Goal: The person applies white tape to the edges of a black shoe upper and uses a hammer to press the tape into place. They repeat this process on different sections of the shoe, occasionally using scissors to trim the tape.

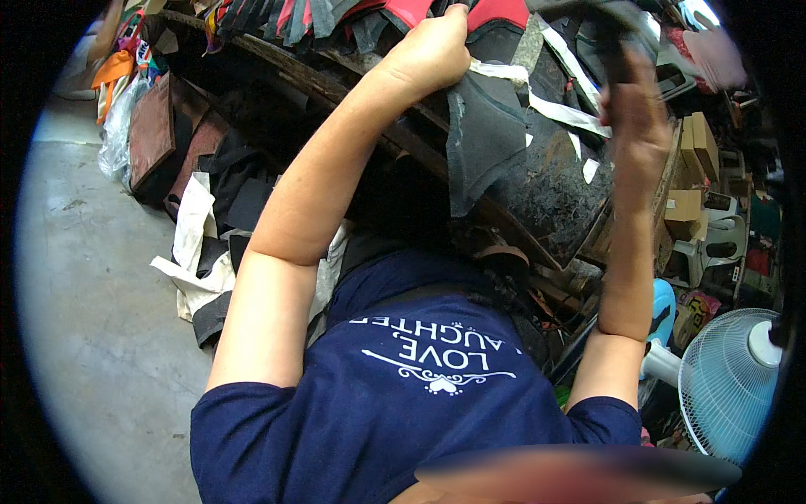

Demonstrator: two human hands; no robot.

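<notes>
Both hands closed: left (437,55) on red piece (499,13), right (643,126) round blurred tool (611,42); scuffed worktop (554,193), grey floor (101,294), fan (729,382).

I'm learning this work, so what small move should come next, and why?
Perhaps lower the right hand slowly, clear of the left hand: the right seems raised, gripping a blurred dark object, while the left holds a red-and-black piece.

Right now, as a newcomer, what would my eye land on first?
Probably the navy-blue short-sleeved shirt with white print at lower middle. Next, the bare left hand against red and dark-grey flat pieces near the top, and the blurred right hand at upper right. Then the round white wire-caged fan, light blue inside, at lower right.
</notes>
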